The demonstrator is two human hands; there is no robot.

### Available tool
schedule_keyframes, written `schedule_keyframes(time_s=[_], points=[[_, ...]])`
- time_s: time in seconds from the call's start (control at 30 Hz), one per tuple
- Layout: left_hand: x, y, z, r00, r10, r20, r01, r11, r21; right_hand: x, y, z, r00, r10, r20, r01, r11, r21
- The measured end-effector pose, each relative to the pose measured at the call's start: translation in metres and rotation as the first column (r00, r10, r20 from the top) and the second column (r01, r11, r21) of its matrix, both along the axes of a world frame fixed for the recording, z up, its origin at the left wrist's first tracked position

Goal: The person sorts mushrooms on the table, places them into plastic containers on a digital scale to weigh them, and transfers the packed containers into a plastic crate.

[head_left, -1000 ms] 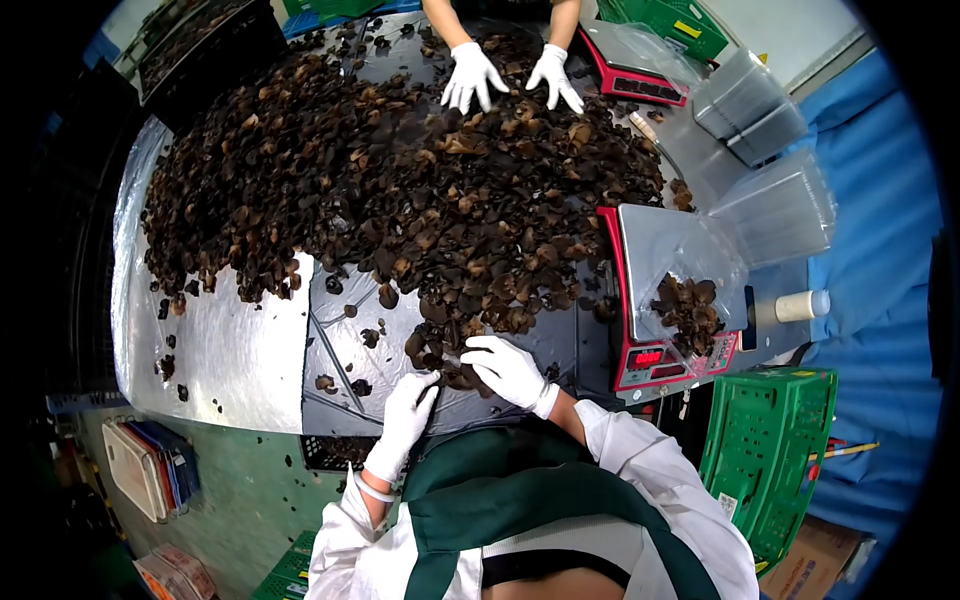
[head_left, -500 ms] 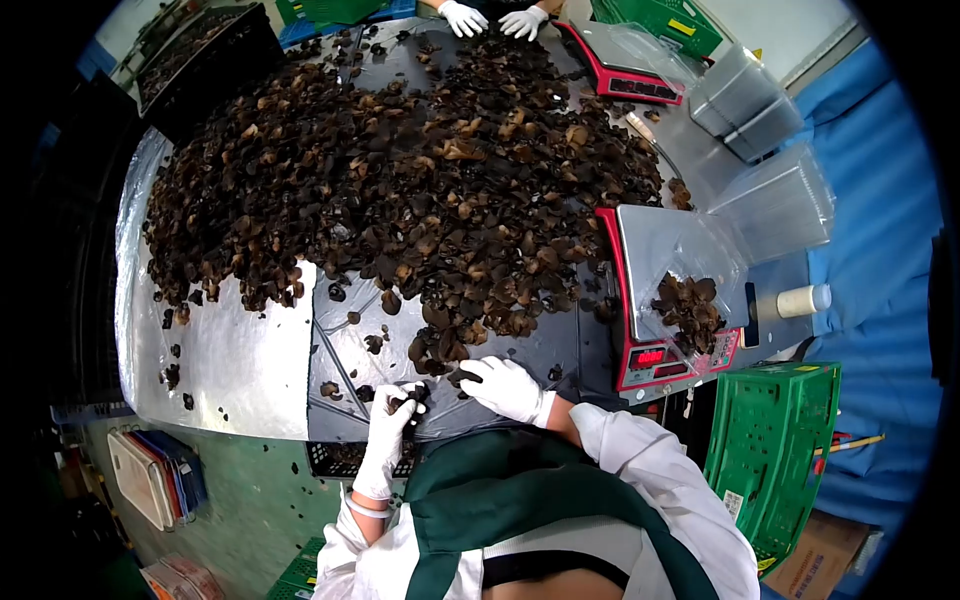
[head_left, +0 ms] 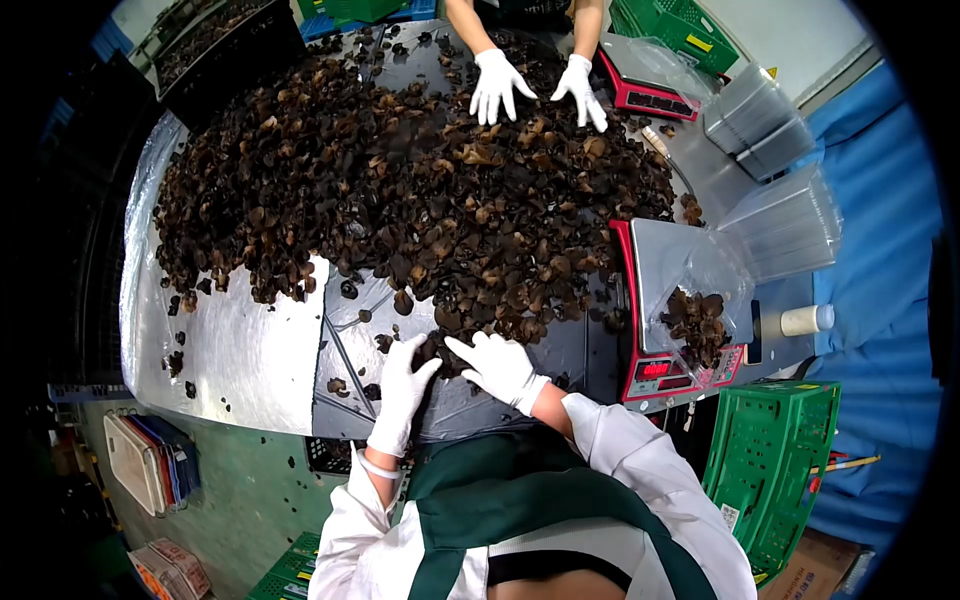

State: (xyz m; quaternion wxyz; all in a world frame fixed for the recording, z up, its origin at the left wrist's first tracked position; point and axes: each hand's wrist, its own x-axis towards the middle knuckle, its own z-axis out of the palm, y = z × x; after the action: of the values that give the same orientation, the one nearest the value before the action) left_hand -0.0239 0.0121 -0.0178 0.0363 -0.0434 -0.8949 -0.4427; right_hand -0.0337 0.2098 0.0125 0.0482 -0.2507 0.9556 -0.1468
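Observation:
A broad pile of dark brown, fungus-like pieces [head_left: 400, 200] covers much of the table. At its near edge, my left hand [head_left: 404, 385], white-gloved, has its thumb and fingers apart beside a few pieces. My right hand [head_left: 497, 370], also gloved, lies over the same small cluster [head_left: 450, 358] with its fingers apart, touching the pieces. Right of my hands stands a red scale [head_left: 640, 300] with a clear bag of brown pieces [head_left: 697, 325] on its plate. Across the table, a co-worker's two gloved hands [head_left: 498, 85] rest on the pile, fingers spread.
A second red scale [head_left: 655, 95] stands at the far right, near clear plastic containers [head_left: 785, 215]. A white roll [head_left: 806, 320] lies at the right edge. Green crates [head_left: 770, 470] stand below right; a black crate [head_left: 225, 60] is at far left. Loose pieces lie scattered.
My left hand has moved up to the near cluster, and the dark pieces it held no longer show in it. The co-worker's hands have reached forward onto the pile again.

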Motion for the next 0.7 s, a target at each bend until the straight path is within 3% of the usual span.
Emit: schedule_keyframes(time_s=[0.03, 0.17, 0.2, 0.23, 0.3, 0.33, 0.37, 0.4, 0.43, 0.5, 0.53, 0.6, 0.7], points=[[0.001, 0.004, -0.002, 0.999, 0.020, 0.034, -0.017, 0.997, -0.076, 0.001, -0.001, -0.004, 0.999, 0.019, -0.032, -0.018, 1.000, 0.018], [-0.001, -0.006, -0.013, 0.997, 0.048, 0.063, -0.054, 0.993, 0.104, 0.000, 0.014, -0.013, 0.999, 0.017, -0.028, -0.018, 1.000, -0.013], [0.000, -0.007, -0.012, 0.993, 0.085, 0.080, -0.100, 0.971, 0.215, -0.002, 0.020, -0.012, 0.998, -0.022, 0.064, 0.033, 0.984, -0.174], [0.002, -0.007, -0.012, 0.926, 0.109, 0.361, -0.265, 0.869, 0.417, -0.004, 0.026, -0.012, 0.986, -0.046, 0.162, 0.098, 0.940, -0.327], [0.005, -0.010, 0.002, 0.811, -0.016, 0.584, -0.450, 0.620, 0.643, -0.013, 0.036, -0.011, 0.896, 0.083, 0.437, 0.268, 0.685, -0.678], [0.006, -0.013, -0.003, 0.794, -0.078, 0.603, -0.484, 0.519, 0.705, -0.013, 0.040, -0.008, 0.732, 0.145, 0.666, 0.521, 0.510, -0.684], [0.008, -0.015, -0.009, 0.777, -0.143, 0.613, -0.517, 0.410, 0.751, -0.012, 0.044, -0.004, 0.518, 0.260, 0.815, 0.747, 0.327, -0.579], [0.009, -0.013, -0.001, 0.773, -0.204, 0.601, -0.539, 0.290, 0.791, -0.008, 0.047, -0.013, 0.442, 0.436, 0.784, 0.846, 0.086, -0.526], [0.009, -0.010, 0.004, 0.765, -0.253, 0.592, -0.554, 0.209, 0.806, -0.007, 0.053, -0.019, 0.347, 0.483, 0.804, 0.905, 0.054, -0.423], [0.007, -0.005, 0.013, 0.741, -0.318, 0.591, -0.574, 0.158, 0.804, -0.001, 0.057, -0.021, 0.352, 0.641, 0.683, 0.917, -0.091, -0.387], [0.007, 0.000, 0.021, 0.754, -0.322, 0.573, -0.554, 0.156, 0.818, 0.001, 0.057, -0.018, 0.360, 0.635, 0.684, 0.915, -0.097, -0.392], [0.003, 0.012, 0.032, 0.774, -0.364, 0.518, -0.521, 0.099, 0.848, 0.005, 0.049, -0.008, 0.317, 0.699, 0.641, 0.947, -0.268, -0.176], [-0.001, 0.034, 0.040, 0.791, -0.409, 0.456, -0.509, -0.026, 0.860, 0.006, 0.042, 0.002, 0.385, 0.717, 0.581, 0.915, -0.379, -0.139]])
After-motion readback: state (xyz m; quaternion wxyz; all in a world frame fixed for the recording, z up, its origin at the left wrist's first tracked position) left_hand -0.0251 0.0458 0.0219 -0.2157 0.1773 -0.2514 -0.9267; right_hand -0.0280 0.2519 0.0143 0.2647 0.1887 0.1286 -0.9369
